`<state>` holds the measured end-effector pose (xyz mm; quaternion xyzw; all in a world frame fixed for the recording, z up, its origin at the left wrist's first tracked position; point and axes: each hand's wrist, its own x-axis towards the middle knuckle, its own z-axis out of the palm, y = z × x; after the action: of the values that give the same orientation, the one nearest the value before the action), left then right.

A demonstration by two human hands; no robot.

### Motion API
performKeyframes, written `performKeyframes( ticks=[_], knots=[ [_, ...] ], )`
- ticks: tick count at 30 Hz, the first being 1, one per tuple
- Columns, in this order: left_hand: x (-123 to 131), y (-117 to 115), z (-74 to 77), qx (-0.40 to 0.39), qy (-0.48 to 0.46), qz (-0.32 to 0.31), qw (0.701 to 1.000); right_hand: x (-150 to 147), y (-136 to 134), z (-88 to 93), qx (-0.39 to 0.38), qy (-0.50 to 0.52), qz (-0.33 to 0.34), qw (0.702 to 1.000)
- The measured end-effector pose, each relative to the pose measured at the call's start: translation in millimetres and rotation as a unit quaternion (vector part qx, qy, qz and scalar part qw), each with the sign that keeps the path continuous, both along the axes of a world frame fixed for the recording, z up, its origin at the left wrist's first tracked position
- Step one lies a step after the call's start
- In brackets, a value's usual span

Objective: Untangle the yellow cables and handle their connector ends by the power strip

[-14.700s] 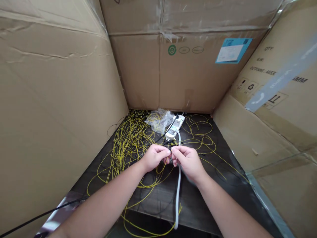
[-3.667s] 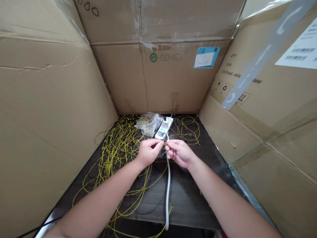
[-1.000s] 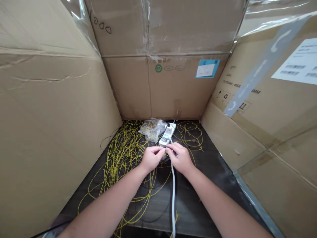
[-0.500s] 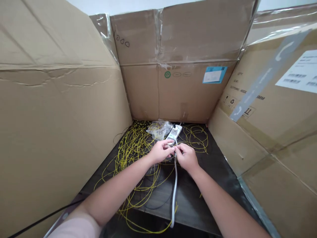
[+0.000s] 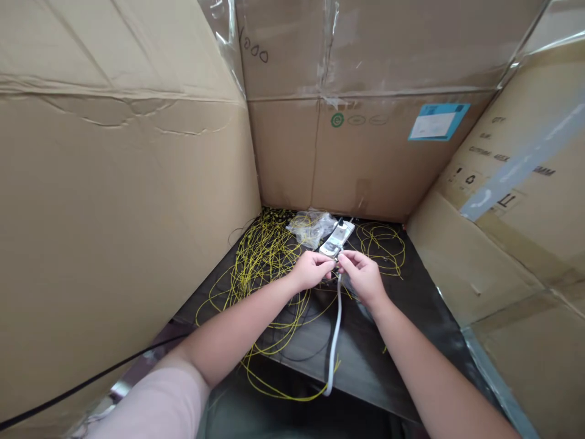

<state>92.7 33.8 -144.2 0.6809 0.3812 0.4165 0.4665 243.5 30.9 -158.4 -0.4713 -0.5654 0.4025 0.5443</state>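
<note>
My left hand [image 5: 312,270] and my right hand [image 5: 364,275] meet over the dark table, fingertips pinched close together. Something small sits between them, too small and too covered to name. Just beyond them lies a white power strip [image 5: 338,236] with a black plug [image 5: 340,221] in it. A thick white cable [image 5: 336,332] passes by my fingertips and runs toward the table's front edge, hanging over it. On the left, a tangle of thin yellow wires [image 5: 262,256] spreads beside my left hand. Whether either hand touches the white cable I cannot tell.
Cardboard walls stand on the left [image 5: 128,201], at the back [image 5: 287,158] and on the right [image 5: 484,256]. A crumpled clear plastic bag [image 5: 311,228] lies near the back. More yellow wire loops [image 5: 381,247] lie back right. A black cable [image 5: 91,381] crosses the lower left.
The camera view has shifted, so the scene sits further right and slightly higher. My left fingers have curled in more, and both hands stay together near the power strip.
</note>
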Motion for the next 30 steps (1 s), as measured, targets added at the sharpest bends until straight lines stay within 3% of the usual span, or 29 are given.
performKeyframes(
  ticks=[8,17,30],
  knots=[
    [0,7,-18.8,-0.089,-0.079,0.036,0.992,-4,2,-6.4,-0.076,0.11,0.031,0.99],
    [-5,9,-16.2,-0.069,-0.052,0.061,0.994,-3,4,-10.3,-0.064,0.089,0.06,0.992],
    [-5,6,-13.9,-0.049,-0.046,0.07,0.995,-8,4,-15.4,-0.046,0.084,0.042,0.995]
  ],
)
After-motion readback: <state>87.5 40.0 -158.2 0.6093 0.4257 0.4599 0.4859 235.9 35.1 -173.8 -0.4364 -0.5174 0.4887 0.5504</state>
